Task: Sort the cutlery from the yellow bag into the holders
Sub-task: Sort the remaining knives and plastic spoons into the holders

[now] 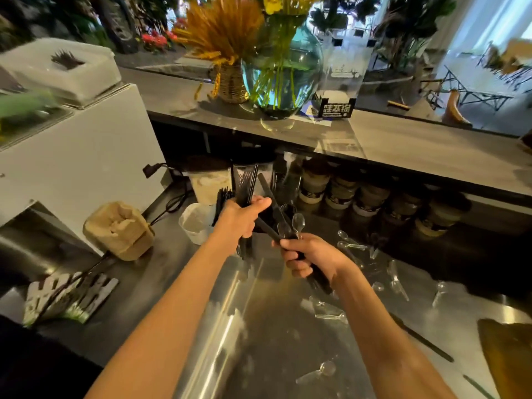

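Observation:
My left hand (243,217) grips a bundle of black plastic forks (247,182), their tines pointing up. My right hand (308,257) holds black knives (269,197) and a few clear plastic spoons (298,223), the knife blades crossing toward the left hand. Just behind the hands stand the holders (198,223), a pale cup with black cutlery sticking out and darker ones partly hidden. Several clear spoons (349,243) lie scattered on the steel counter (259,326) to the right. A corner of the yellow bag (506,355) shows at the lower right edge.
A white machine (72,156) and a brown paper bundle (121,228) sit at left. A raised shelf (403,142) carries a glass vase (282,73) with flowers; jars (371,203) line up beneath it. A black knife (423,338) lies near the yellow bag.

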Available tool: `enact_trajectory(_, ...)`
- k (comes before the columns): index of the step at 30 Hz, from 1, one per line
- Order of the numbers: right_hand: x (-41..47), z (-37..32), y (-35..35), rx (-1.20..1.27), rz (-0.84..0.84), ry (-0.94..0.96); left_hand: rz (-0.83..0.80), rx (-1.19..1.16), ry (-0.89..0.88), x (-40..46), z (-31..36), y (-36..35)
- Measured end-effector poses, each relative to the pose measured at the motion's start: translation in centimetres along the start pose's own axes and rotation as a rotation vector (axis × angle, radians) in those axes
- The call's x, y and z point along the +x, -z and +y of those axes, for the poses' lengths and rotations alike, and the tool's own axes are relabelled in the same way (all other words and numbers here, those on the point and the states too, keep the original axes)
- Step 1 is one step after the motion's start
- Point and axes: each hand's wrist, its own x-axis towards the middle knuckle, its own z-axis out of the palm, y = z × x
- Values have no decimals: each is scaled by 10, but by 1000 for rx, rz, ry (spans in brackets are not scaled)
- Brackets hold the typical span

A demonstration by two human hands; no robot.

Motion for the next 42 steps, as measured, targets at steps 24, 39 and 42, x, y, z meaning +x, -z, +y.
enact_trajectory(24,67,-15,-28,270,661,400,82,-436,108,86,3,81)
enact_trajectory(39,52,-74,-22,-392,1285,619,57,-446,223,98,-3,63)
enact_trajectory(42,56,-83,-20,-756,1188,513,16,-503,218,100,-1,65)
